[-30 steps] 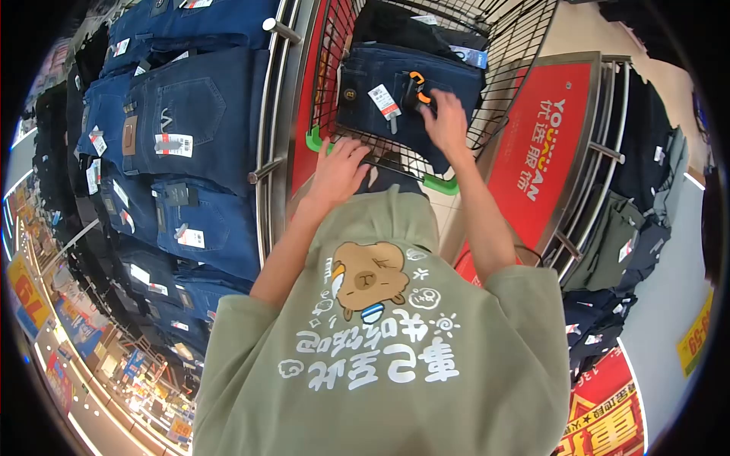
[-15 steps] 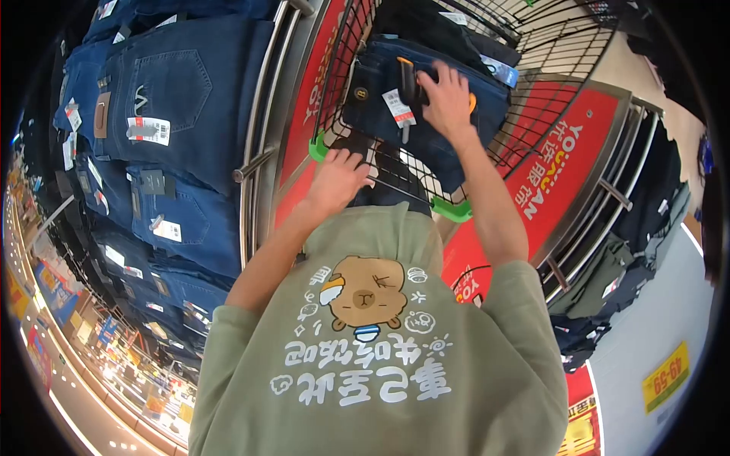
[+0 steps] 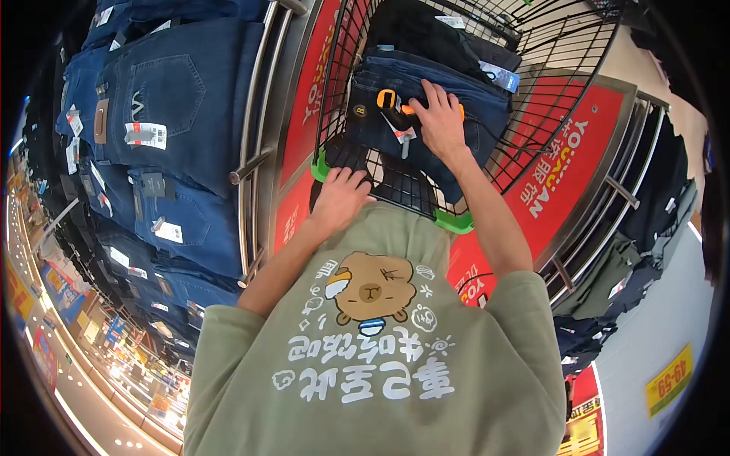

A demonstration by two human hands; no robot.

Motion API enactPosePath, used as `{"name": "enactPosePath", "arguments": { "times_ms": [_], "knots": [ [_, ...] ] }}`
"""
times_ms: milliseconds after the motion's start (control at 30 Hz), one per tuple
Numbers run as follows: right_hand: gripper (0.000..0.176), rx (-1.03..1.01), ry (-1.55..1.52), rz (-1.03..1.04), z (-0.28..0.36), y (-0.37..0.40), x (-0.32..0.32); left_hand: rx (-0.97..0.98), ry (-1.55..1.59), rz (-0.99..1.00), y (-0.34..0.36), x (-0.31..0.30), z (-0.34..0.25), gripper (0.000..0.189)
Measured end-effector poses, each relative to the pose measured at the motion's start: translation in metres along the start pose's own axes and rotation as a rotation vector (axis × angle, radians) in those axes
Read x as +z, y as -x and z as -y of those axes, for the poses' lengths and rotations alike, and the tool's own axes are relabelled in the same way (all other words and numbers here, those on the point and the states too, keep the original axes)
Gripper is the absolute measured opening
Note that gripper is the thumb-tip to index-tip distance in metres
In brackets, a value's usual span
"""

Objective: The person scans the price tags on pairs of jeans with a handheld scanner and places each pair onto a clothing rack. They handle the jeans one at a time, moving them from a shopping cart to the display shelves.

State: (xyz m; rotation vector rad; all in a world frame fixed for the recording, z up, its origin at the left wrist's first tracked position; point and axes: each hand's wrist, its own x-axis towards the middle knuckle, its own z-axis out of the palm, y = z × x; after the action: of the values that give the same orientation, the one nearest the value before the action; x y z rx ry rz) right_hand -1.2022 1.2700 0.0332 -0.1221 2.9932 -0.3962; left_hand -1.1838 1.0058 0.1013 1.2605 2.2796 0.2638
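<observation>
My right hand (image 3: 441, 125) is closed around an orange and black handheld barcode scanner (image 3: 388, 99), held over folded dark blue jeans (image 3: 483, 95) in a black wire shopping cart (image 3: 566, 114). The scanner's orange-rimmed head points left, and part of its grip is hidden by my fingers. A white and red price tag (image 3: 403, 134) lies on the jeans just below the scanner. My left hand (image 3: 342, 194) curls over the near edge of the cart at the handle, beside a green end piece (image 3: 320, 164). Another green end piece (image 3: 454, 222) sits to the right.
Stacked jeans (image 3: 163, 91) with tags fill the rack on the left, behind metal rails (image 3: 258, 121). Red sign panels (image 3: 559, 144) flank the cart. More folded clothes (image 3: 597, 281) lie on the right, near a yellow price card (image 3: 669, 380). Black garments (image 3: 414, 38) lie deeper in the cart.
The scanner has turned, so its orange-rimmed head now faces left and up. My right hand has shifted slightly down and left. My left hand stays at the cart's near edge.
</observation>
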Motion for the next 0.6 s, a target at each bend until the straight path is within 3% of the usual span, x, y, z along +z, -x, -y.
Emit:
{"name": "enactPosePath", "arguments": {
  "times_ms": [167,233,433,500,600],
  "knots": [
    [0.055,-0.026,0.032,0.048,-0.003,0.008,0.005,0.016,-0.011,-0.022,0.003,0.0,-0.001,0.027],
    [0.055,0.05,-0.017,0.101,-0.007,0.005,0.003,0.013,-0.005,-0.02,0.003,-0.001,-0.001,0.027],
    [0.049,-0.079,0.018,0.112,-0.005,-0.005,0.003,0.004,0.05,-0.037,0.004,-0.003,-0.003,0.027],
    [0.058,-0.083,-0.034,0.115,-0.001,-0.003,0.012,0.001,0.056,0.032,0.003,-0.006,-0.002,0.027],
    [0.057,-0.084,0.023,0.037,0.006,0.006,0.015,0.0,0.067,0.024,0.003,-0.007,-0.002,0.027]
  ]
}}
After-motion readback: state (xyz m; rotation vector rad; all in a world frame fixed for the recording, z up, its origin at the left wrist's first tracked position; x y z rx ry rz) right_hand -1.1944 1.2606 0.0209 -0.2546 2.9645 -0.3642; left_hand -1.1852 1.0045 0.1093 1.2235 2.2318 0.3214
